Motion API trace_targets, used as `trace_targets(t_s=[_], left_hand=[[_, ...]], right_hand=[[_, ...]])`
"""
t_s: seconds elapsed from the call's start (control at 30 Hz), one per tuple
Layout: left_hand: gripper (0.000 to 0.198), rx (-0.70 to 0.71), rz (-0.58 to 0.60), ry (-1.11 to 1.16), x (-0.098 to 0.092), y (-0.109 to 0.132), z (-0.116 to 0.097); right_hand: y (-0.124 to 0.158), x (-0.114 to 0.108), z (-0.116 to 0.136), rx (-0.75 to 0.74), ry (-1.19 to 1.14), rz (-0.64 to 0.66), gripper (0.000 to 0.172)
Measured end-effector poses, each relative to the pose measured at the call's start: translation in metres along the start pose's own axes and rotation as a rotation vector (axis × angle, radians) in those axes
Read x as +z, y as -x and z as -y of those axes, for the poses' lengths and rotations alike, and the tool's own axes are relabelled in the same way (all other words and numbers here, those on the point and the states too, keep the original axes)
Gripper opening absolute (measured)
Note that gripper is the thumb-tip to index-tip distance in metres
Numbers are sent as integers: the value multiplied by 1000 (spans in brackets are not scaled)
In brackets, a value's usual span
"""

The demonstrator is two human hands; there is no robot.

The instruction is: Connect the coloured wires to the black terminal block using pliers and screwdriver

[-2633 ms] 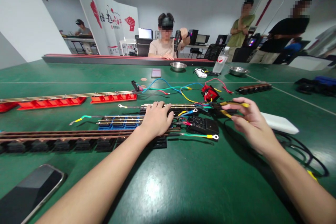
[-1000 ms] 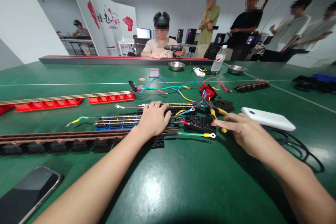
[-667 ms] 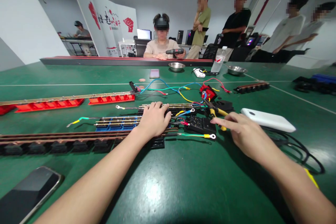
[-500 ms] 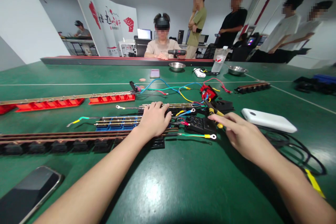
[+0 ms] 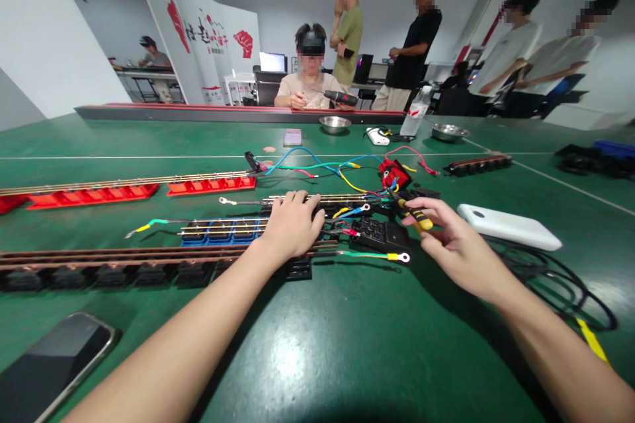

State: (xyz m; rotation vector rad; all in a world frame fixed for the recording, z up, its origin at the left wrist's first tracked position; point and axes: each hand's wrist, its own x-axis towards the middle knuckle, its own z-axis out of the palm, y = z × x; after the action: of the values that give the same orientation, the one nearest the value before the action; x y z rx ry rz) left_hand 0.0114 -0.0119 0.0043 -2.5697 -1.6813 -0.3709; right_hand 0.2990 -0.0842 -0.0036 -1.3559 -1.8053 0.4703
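My left hand (image 5: 294, 225) lies palm down on a black terminal rail (image 5: 317, 201) with brass bars, fingers curled over its far edge. My right hand (image 5: 454, 244) is closed on the yellow-and-black handles of a pair of pliers (image 5: 414, 213), whose jaws point toward a red part (image 5: 395, 174). A black terminal block (image 5: 380, 234) sits between my hands. A green wire with a yellow sleeve and ring lug (image 5: 381, 255) lies in front of it. Blue, yellow and red wires (image 5: 327, 168) tangle behind.
Long rails lie to the left: red (image 5: 89, 195), blue (image 5: 223, 230) and black (image 5: 124, 269). A phone (image 5: 49, 370) sits at the near left, a white power bank (image 5: 508, 226) and black cable (image 5: 570, 284) to the right. Across the green table (image 5: 347, 344) a seated person holds a power drill; several people stand behind.
My right hand put the pliers down, reached flat toward the terminal block, then closed on the pliers' handles again. My left hand stayed on the rail. People behind walked left.
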Motion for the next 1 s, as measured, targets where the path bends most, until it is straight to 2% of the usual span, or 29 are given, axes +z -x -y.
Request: trace_targets(t_s=[0.13,0.23,0.3,0.47,0.8,1.0], left_hand=[[47,1,-3,-3,0,0,0],[47,3,-6,-3,0,0,0],[48,4,-6,-4,0,0,0],[48,0,4,1,0,0,-1],[47,-2,2,-5,0,0,0],[49,3,-2,-5,0,0,-1]], right_hand=[[-3,-4,-4,-2,42,51,55],[-3,-3,-6,-58,84,117,61],[-3,-1,-6,-75,81,129,58],[-3,3,-4,0,-38,88,45],[-6,-1,3,171,-321,166,53],[-7,3,12,293,-508,155,45]])
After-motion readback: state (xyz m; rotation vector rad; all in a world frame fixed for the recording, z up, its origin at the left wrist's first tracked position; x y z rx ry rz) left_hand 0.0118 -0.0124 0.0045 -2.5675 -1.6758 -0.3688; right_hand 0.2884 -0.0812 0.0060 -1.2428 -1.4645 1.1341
